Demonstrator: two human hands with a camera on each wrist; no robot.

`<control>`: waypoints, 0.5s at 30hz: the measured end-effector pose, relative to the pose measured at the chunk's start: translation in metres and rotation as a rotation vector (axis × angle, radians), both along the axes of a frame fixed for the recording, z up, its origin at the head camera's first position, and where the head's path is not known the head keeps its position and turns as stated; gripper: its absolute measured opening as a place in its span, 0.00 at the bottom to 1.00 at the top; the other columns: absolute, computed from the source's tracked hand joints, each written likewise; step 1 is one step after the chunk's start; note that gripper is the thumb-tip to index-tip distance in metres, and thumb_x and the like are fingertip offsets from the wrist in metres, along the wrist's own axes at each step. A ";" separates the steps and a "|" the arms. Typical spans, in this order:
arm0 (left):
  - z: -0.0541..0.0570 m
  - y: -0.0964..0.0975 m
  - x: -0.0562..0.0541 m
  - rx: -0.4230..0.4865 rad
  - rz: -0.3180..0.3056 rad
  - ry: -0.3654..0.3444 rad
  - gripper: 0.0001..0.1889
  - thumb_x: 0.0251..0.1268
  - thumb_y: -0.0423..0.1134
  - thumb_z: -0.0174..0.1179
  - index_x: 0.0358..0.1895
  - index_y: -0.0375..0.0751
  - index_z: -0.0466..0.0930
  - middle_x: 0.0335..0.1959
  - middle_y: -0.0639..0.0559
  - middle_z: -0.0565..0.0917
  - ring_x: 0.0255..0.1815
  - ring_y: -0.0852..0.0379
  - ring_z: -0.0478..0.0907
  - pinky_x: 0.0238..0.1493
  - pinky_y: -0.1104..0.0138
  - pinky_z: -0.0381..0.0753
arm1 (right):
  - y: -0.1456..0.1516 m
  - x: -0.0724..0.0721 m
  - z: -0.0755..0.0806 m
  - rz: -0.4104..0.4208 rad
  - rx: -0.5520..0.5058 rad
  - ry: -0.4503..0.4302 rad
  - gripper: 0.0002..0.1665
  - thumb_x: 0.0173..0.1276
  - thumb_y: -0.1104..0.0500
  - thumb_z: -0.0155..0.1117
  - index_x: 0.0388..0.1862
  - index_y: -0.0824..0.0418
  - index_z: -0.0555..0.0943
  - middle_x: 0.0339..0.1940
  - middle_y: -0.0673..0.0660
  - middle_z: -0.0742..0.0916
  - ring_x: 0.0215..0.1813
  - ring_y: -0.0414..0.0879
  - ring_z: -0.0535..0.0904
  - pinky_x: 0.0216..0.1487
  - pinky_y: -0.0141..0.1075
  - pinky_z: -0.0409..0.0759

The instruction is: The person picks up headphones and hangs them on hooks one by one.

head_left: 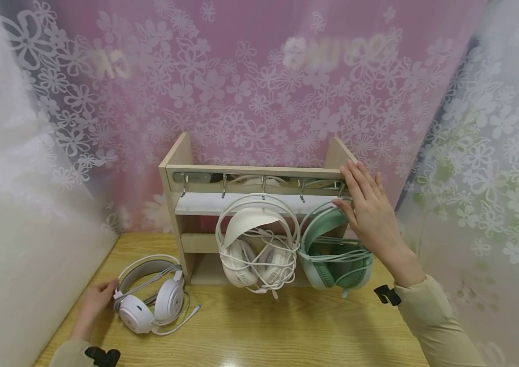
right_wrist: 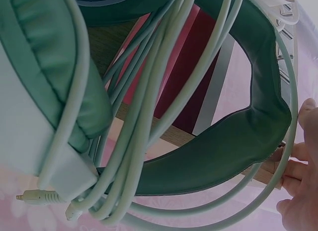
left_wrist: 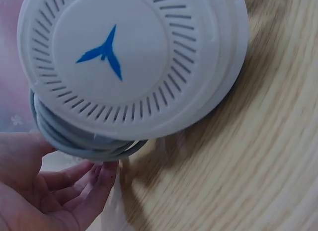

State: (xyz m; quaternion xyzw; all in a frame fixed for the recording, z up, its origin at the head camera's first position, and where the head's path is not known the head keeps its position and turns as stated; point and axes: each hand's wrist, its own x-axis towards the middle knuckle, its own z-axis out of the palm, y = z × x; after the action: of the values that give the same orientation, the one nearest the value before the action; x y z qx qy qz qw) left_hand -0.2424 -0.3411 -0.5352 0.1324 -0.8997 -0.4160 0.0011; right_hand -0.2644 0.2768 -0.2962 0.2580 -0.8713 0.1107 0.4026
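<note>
White over-ear headphones (head_left: 170, 300) with a grey cable wound round them rest on the table at the left. My left hand (head_left: 96, 300) holds them at their left side, thumb and fingers at the wound cable (left_wrist: 84, 146) beneath an ear cup with a blue emblem (left_wrist: 107, 52). On the top right corner of a small wooden rack (head_left: 250, 172) rests my right hand (head_left: 371, 214), its fingers extended. Just below that hand, green headphones (head_left: 321, 272) with their cable wrapped round hang from the rack; the green headband (right_wrist: 268, 67) passes close to the fingers.
A second pair of white headphones (head_left: 243, 221) hangs at the rack's middle, its cable tangled across it. Several metal hooks (head_left: 224, 186) line the rack's front rail. A microphone boom (head_left: 188, 320) sticks out from the headphones on the table. Flowered curtains (head_left: 250, 76) enclose the table.
</note>
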 end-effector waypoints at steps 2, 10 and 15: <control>-0.001 0.001 -0.001 0.012 -0.004 -0.024 0.34 0.82 0.52 0.41 0.58 0.13 0.72 0.38 0.32 0.84 0.39 0.47 0.80 0.40 0.62 0.78 | 0.000 0.000 0.000 0.002 -0.001 0.001 0.45 0.79 0.33 0.39 0.81 0.61 0.59 0.81 0.63 0.64 0.83 0.55 0.51 0.82 0.54 0.41; -0.002 0.002 0.000 0.039 -0.007 -0.092 0.40 0.80 0.57 0.38 0.52 0.12 0.75 0.44 0.23 0.80 0.45 0.36 0.76 0.50 0.49 0.78 | -0.001 0.000 -0.001 0.002 -0.002 0.012 0.45 0.79 0.32 0.38 0.81 0.62 0.59 0.80 0.64 0.65 0.83 0.57 0.53 0.82 0.55 0.42; -0.003 0.003 0.000 0.104 -0.034 -0.117 0.41 0.80 0.60 0.37 0.50 0.14 0.75 0.39 0.33 0.78 0.43 0.42 0.75 0.41 0.62 0.76 | -0.001 0.001 0.000 0.000 -0.005 0.015 0.45 0.79 0.33 0.39 0.81 0.62 0.60 0.80 0.63 0.65 0.83 0.57 0.53 0.82 0.55 0.42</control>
State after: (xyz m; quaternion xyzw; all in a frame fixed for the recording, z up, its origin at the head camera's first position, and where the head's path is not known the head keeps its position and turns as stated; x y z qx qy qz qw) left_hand -0.2427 -0.3385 -0.5379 0.1413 -0.8774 -0.4537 -0.0657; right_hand -0.2631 0.2761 -0.2963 0.2577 -0.8679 0.1108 0.4099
